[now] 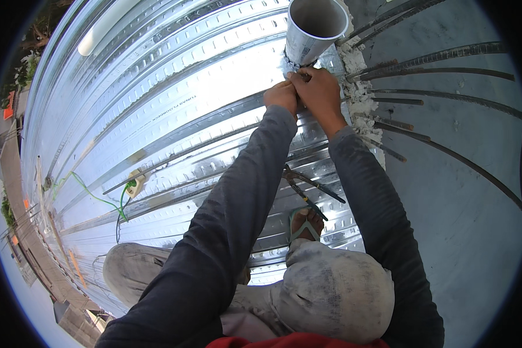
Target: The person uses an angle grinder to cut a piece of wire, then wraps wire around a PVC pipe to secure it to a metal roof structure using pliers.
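A grey plastic pipe (303, 51) stands upright on the ribbed metal decking, its open end toward me. Thin dark wire (296, 65) runs round its foot. Both of my hands are closed there, fingertips pinched together at the wire. My left hand (281, 96) is a curled fist beside the pipe's base. My right hand (319, 93) meets it from the right, thumb and fingers bent in; what lies between the fingertips is mostly hidden. A pair of pincers (308, 187) with dark, yellow-marked handles lies on the decking near my sandalled foot.
Shiny metal decking (151, 136) spreads left. Several rebars (446, 72) stick out over a grey surface (441, 243) on the right, past a rough concrete edge (359, 95). A socket box (136, 182) with a green cable, a loose rod and a white pipe (101, 29) lie left.
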The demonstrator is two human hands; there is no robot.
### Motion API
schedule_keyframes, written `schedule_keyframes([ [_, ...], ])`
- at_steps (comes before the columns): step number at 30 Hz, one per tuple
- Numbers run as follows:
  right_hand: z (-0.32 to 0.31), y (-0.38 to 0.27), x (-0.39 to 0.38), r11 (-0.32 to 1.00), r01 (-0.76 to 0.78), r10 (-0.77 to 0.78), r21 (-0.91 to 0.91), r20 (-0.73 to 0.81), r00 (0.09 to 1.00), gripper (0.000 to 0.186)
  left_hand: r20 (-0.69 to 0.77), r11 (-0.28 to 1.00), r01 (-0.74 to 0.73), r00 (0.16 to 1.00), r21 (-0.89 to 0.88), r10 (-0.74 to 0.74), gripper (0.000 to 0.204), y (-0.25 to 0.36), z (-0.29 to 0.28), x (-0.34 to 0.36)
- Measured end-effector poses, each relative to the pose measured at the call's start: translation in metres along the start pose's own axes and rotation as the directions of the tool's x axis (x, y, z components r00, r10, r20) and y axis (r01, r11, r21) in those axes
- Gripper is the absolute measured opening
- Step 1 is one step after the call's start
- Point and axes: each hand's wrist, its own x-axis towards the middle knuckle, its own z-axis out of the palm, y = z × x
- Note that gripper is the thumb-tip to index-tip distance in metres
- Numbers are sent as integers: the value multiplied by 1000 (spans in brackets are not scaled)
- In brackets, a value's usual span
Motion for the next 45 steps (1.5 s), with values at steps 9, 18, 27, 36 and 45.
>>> schedule_keyframes([
  [9,13,5,2,983,-181,184,-41,64,981,32,136,874,-51,991,483,-17,26,32,-11,2],
  [18,18,4,3,997,-79,79,9,12,997,32,393,92,-415,899,905,196,22,59,-3,13],
  [27,11,10,14,979,-147,138,143,74,988,30,506,-115,-493,844,862,178,19,84,-13,27],
  [36,12,22,10,996,-66,68,57,-25,997,32,228,77,-265,920,961,318,19,73,-6,10],
  [45,47,36,2,596,-412,419,689,170,892,22,254,289,-395,870,872,422,20,44,37,-32],
])
